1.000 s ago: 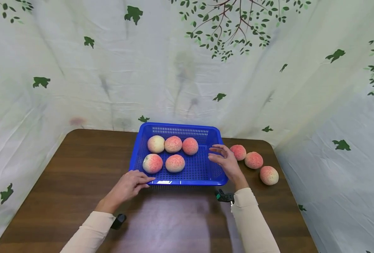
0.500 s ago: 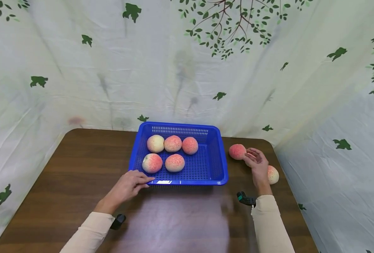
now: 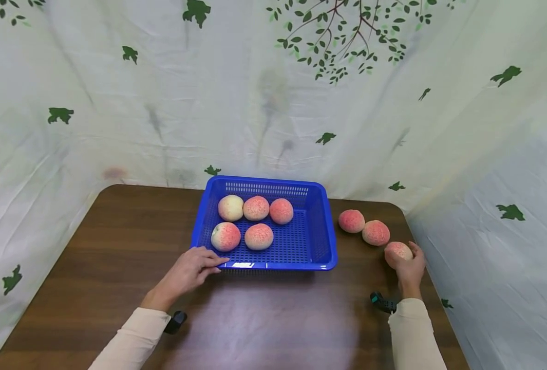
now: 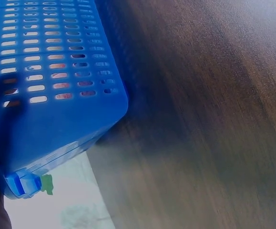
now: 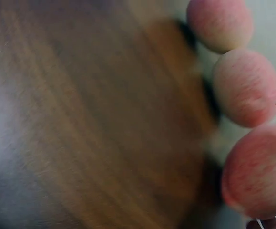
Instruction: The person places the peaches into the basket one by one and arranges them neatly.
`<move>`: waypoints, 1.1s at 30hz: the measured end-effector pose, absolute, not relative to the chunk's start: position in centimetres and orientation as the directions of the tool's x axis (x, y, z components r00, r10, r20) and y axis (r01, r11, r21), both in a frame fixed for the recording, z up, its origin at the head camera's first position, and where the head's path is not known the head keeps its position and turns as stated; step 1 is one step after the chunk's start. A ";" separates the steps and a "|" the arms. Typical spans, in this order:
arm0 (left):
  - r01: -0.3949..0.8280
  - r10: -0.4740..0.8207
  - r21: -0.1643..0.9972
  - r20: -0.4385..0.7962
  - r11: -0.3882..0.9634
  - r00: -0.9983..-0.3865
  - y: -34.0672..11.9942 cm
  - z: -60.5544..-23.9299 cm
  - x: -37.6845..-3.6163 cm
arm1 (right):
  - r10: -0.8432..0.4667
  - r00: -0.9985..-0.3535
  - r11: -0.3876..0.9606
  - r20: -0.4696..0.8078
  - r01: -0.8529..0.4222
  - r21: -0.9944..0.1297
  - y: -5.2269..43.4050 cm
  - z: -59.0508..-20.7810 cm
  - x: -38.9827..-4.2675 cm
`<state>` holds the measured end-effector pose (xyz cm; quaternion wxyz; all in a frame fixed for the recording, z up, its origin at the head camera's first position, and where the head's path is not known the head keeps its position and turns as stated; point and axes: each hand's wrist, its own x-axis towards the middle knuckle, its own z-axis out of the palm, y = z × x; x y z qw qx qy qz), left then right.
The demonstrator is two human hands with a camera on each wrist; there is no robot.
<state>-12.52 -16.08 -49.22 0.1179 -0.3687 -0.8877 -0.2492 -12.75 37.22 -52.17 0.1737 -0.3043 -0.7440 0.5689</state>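
Observation:
My left hand [image 3: 192, 270] holds the near left corner of a blue plastic basket [image 3: 301, 265], pinching its rim between fingers and thumb. Inside the basket lie several pink and cream peaches, such as the front one [image 3: 259, 237]. At the table's right side my right hand [image 3: 412, 264] grips a peach [image 3: 397, 252], thumb and fingers on opposite sides. The same peach [image 5: 257, 176] fills the lower right of the right wrist view, with fingertips at its edges. Two more peaches, one near it [image 3: 376, 233] and one farther [image 3: 351, 221], rest on the table beside the basket.
The brown wooden table [image 3: 130, 246] has rounded far corners. A pale curtain [image 3: 236, 103] with leaf prints hangs close behind it and along the right side. The basket's slotted wall [image 4: 56, 62] shows in the left wrist view.
My right hand has moved right, away from the basket's right side and past the two other peaches, and now grips the rightmost peach. My left hand has stayed on the basket's rim.

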 end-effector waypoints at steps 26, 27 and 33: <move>0.737 0.604 0.350 0.425 0.578 -0.675 -15.9 -49.4 -12.6 | 0.671 -0.730 0.070 -0.133 0.241 -0.968 38.4 -54.0 -11.0; 0.739 0.603 0.348 0.428 0.577 -0.673 -15.9 -49.4 -12.6 | 0.665 -0.735 0.072 -0.132 0.239 -0.968 38.2 -53.9 -11.0; 0.740 0.598 0.336 0.439 0.583 -0.671 -16.1 -49.6 -12.6 | 0.622 -0.772 0.069 -0.134 0.225 -0.972 37.2 -52.0 -11.1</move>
